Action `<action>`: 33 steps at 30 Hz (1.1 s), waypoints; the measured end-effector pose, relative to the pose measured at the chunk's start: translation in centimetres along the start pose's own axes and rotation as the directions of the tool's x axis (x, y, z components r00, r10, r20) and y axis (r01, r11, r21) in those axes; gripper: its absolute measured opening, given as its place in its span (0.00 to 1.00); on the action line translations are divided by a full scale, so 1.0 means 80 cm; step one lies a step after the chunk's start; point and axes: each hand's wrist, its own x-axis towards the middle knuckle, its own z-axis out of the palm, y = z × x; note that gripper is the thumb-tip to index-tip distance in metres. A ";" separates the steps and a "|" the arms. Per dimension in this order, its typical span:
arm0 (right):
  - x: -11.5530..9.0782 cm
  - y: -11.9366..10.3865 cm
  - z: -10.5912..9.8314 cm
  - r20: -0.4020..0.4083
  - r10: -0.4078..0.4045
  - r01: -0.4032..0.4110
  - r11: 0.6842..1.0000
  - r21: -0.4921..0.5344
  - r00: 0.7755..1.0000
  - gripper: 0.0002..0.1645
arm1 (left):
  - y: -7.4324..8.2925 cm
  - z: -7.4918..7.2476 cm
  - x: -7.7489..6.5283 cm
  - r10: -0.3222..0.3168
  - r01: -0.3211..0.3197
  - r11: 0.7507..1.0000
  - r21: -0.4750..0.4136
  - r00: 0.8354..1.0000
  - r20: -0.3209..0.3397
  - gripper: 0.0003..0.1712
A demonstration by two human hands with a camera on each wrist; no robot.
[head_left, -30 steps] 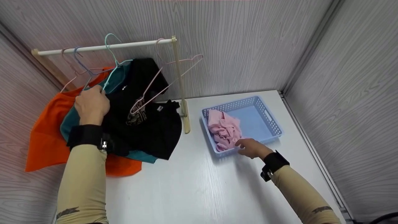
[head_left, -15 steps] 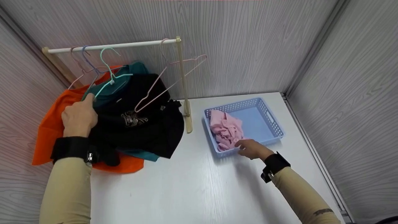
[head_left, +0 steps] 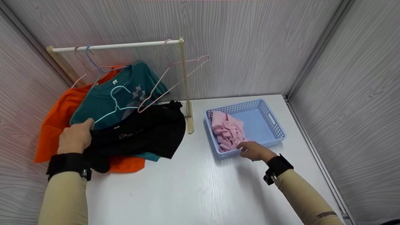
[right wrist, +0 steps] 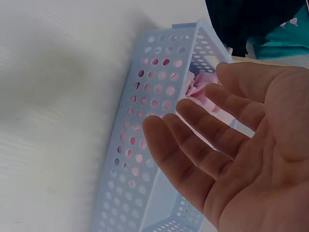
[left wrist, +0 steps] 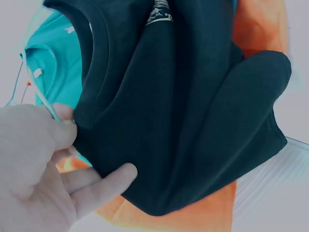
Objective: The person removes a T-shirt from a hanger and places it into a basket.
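Observation:
My left hand (head_left: 75, 136) pinches the left arm of a mint-green hanger (head_left: 116, 107), whose hook stands free below the rail. The black T-shirt (left wrist: 159, 96) hangs from that hanger, its neckline beside my thumb in the left wrist view. Just behind it, a teal T-shirt (head_left: 107, 90) is on a blue hanger (head_left: 93, 62). My right hand (head_left: 254, 150) is at the front rim of a light-blue basket (head_left: 272, 123), with fingers relaxed and holding nothing. A crumpled pink garment (head_left: 228, 131) lies in the basket's left part.
A white rail (head_left: 125, 46) on a wooden stand (head_left: 188, 115) is at the back left. From it hang an orange garment (head_left: 51, 134) and a bare pink hanger (head_left: 156, 84). Walls rise behind and on both sides of the white table (head_left: 175, 193).
My left hand has drawn the mint-green hanger and black T-shirt off the rail, down and toward me. More of the teal T-shirt shows. My right hand has barely moved.

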 end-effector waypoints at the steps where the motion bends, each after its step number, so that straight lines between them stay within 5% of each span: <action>1: 0.000 0.000 0.000 0.001 -0.007 0.007 1.000 0.003 1.000 0.22 | 0.000 0.001 0.000 0.011 -0.011 1.000 -0.004 1.000 0.014 0.10; 11: -0.002 -0.007 -0.001 0.003 -0.004 0.004 1.000 0.008 1.000 0.21 | 0.019 0.002 0.002 0.107 -0.106 0.994 -0.015 0.988 0.113 0.13; 23: 0.000 -0.017 -0.002 -0.004 -0.050 0.050 0.998 -0.045 0.999 0.21 | 0.027 -0.009 -0.008 0.187 -0.190 0.981 0.029 0.979 0.086 0.12; 28: 0.004 -0.024 -0.007 -0.078 -0.122 0.114 0.989 -0.095 0.989 0.20 | 0.059 -0.008 -0.002 0.270 -0.270 0.963 -0.006 0.963 0.012 0.08; 33: 0.012 -0.047 -0.018 -0.231 -0.238 0.230 0.971 -0.064 0.943 0.26 | 0.111 -0.007 0.002 0.351 -0.352 0.935 -0.048 0.936 -0.026 0.08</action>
